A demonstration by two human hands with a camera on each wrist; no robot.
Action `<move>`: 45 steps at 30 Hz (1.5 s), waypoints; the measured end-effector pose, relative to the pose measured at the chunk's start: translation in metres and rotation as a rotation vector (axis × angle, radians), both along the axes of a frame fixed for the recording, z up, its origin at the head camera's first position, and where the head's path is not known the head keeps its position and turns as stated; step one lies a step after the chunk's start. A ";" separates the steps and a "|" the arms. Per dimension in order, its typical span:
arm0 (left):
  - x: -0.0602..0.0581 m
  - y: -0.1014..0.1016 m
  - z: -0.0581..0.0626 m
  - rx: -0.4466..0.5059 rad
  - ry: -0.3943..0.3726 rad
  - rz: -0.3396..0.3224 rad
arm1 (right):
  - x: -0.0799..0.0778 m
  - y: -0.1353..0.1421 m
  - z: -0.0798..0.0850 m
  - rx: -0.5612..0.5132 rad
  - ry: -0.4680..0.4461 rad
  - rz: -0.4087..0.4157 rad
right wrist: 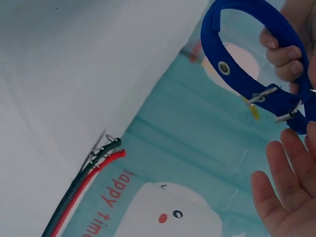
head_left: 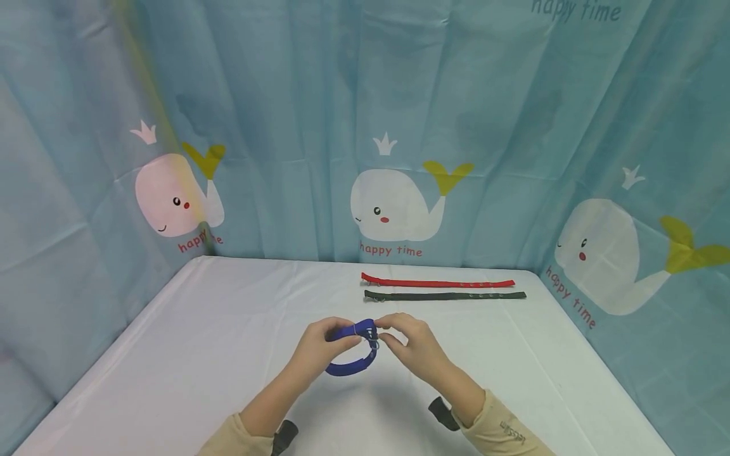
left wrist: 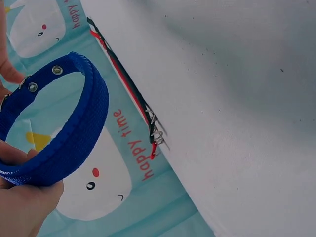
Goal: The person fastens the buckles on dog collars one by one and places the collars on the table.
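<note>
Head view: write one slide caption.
Left hand grips blue collar, right hand at its buckle; red collar and green collar beyond.

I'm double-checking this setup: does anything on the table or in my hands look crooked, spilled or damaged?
Nothing stands out. The long red fabric strap and long dark green fabric strap lie roughly parallel on the white table; the looped blue fabric strap, in your left hand's grip, shows no visible damage.
</note>
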State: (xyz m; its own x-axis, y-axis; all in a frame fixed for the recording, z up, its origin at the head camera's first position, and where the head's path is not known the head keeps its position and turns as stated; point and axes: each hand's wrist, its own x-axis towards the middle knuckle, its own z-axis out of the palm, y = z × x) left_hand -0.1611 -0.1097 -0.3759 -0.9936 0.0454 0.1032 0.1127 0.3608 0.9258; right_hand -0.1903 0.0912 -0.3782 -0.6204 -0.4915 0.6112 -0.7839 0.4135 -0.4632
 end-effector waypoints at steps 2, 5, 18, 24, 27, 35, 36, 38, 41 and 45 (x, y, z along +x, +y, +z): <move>-0.001 0.000 0.000 0.018 -0.011 0.007 | 0.000 -0.001 0.000 -0.013 0.009 0.006; -0.002 -0.001 0.000 0.039 -0.023 0.012 | -0.001 -0.004 0.000 -0.024 0.022 0.017; -0.005 -0.004 -0.004 0.065 -0.073 0.005 | -0.006 -0.016 -0.004 0.035 0.140 0.087; -0.005 -0.006 -0.006 0.077 -0.085 -0.001 | -0.008 -0.022 -0.009 0.054 0.200 0.117; -0.006 -0.008 -0.008 0.087 -0.102 0.018 | -0.008 -0.023 -0.010 0.052 0.158 0.110; -0.016 -0.017 -0.009 0.234 -0.181 0.115 | -0.018 -0.024 -0.021 -0.076 -0.415 -0.044; -0.018 -0.018 -0.010 0.256 -0.183 0.122 | -0.020 -0.023 -0.024 -0.089 -0.524 -0.050; -0.021 -0.021 -0.012 0.301 -0.187 0.129 | -0.024 -0.022 -0.030 -0.106 -0.729 -0.045; -0.024 -0.024 -0.015 0.356 -0.184 0.132 | -0.027 -0.023 -0.038 -0.144 -0.991 0.012; -0.027 -0.028 -0.017 0.419 -0.190 0.144 | -0.029 -0.027 -0.047 -0.204 -1.200 0.116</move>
